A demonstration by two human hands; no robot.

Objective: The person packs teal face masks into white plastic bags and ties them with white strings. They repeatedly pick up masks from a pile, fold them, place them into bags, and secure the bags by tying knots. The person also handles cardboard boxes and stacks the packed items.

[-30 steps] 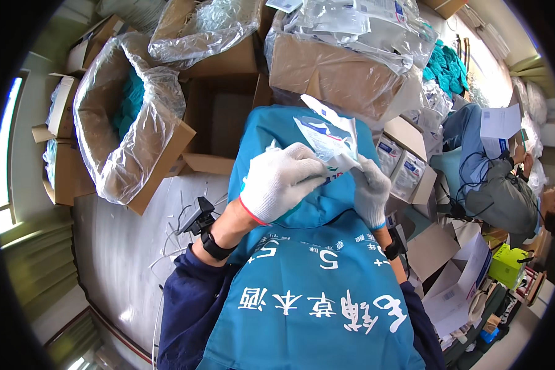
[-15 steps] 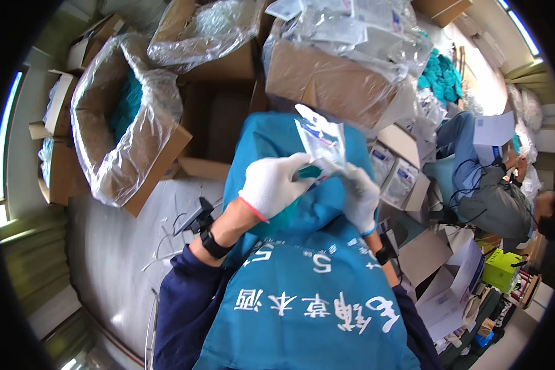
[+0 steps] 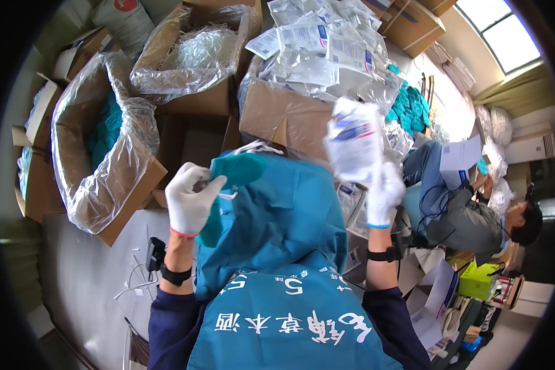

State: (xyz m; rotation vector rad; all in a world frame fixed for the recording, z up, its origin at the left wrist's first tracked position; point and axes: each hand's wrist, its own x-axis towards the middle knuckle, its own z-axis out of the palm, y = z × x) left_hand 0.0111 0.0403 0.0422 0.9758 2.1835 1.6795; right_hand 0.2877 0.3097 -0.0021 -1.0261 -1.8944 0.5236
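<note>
My left hand (image 3: 192, 198), in a white knit glove, pinches a teal, folded soft piece (image 3: 245, 169) between thumb and fingers. Part of it sticks out past my fingertips, and another part hangs below my palm. My right hand (image 3: 386, 195), gloved the same way, grips a white plastic packet (image 3: 354, 140) with blue and red print, a little blurred. The packet stands raised before a large carton (image 3: 277, 117) heaped with similar clear and white packets (image 3: 320, 46). A blue apron (image 3: 271, 216) covers my lap between both hands.
At the left, a plastic-lined carton (image 3: 74, 179) holds teal pieces (image 3: 106, 129). Beside it stand a carton of shredded clear material (image 3: 205, 46) and an open brown box (image 3: 197, 139). A person (image 3: 468, 216) works at the right, near a white box (image 3: 459, 160) and a green bag (image 3: 478, 280).
My hands have moved apart: the left went left with the teal piece, the right went right and up with the packet. The view has shifted somewhat.
</note>
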